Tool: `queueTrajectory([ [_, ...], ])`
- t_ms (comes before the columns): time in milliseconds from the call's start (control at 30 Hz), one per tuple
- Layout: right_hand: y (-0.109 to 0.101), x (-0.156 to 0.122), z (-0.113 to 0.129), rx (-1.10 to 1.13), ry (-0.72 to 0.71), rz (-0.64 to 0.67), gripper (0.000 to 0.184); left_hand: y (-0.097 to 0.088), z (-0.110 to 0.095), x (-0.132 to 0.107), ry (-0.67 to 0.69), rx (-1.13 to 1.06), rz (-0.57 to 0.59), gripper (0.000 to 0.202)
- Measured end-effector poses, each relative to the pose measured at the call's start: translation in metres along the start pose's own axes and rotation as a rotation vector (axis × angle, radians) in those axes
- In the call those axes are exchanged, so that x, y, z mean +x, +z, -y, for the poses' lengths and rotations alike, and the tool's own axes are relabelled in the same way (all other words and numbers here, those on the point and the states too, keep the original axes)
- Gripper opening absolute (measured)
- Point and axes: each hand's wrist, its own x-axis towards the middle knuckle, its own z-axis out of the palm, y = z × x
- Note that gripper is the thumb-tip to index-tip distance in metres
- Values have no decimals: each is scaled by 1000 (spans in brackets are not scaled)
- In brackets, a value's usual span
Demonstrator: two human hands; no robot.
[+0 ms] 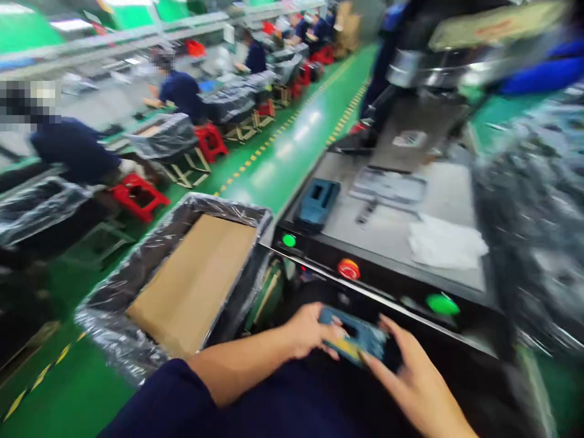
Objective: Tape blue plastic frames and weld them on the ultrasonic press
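Note:
Low in front of my body I hold a blue-grey plastic housing (pixel 371 333) with a dark rectangular opening and a yellowish patch along its near edge. My left hand (pixel 314 331) grips its left end, fingers curled over the top. On the opposite end, the thumb and fingers of my right hand (pixel 406 356) close around it. A similar blue-grey housing (pixel 318 202) lies on the machine's bed at the left. Beyond my hands runs the black front panel, with a green button (pixel 289 240), a red button (pixel 349 269) and another green button (pixel 442 304).
A plastic-lined bin (pixel 95 310) with a cardboard sheet (pixel 196 280) stands at my left. On the machine bed are a grey fixture (pixel 387 187) and a white cloth (pixel 447 240). Plastic-wrapped goods (pixel 538 231) fill the right side. Several co-workers sit along a bench, with red stools (pixel 139 196) nearby.

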Motion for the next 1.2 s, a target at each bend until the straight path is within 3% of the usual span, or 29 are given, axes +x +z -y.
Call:
queueTrajectory([
  [100, -5, -5, 2, 48, 302, 26, 66, 3, -7, -1, -34, 33, 3, 45],
  [200, -8, -5, 1, 129, 416, 27, 64, 2, -11, 1, -48, 61, 83, 41],
  [333, -13, -9, 6, 174, 412, 8, 62, 5, -11, -3, -47, 101, 132, 48],
  [567, -11, -11, 9, 122, 307, -5, 58, 14, -3, -5, 3, 248, -9, 53],
  [767, -20, -13, 19, 11, 321, 122, 77, 9, 4, -2, -97, 237, -60, 58],
  [833, -39, -14, 27, -52, 276, 117, 72, 6, 4, -1, -115, 241, -78, 57],
  [900, -69, -19, 33, -166, 278, 73, 54, 3, 5, -3, -123, 239, -91, 56],
  [967, -109, -29, 32, -346, 410, 30, 38, 0, 6, -5, -134, 226, -102, 56],
  [1033, -152, -45, 25, -540, 641, -13, 32, -2, 6, -5, -147, 212, -99, 57],
  [1100, -189, -65, 17, -636, 763, -56, 25, -2, 6, -6, -156, 194, -70, 54],
  [1200, -214, -76, 8, -712, 832, -89, 16, 1, 3, -14, -164, 143, 27, 47],
])
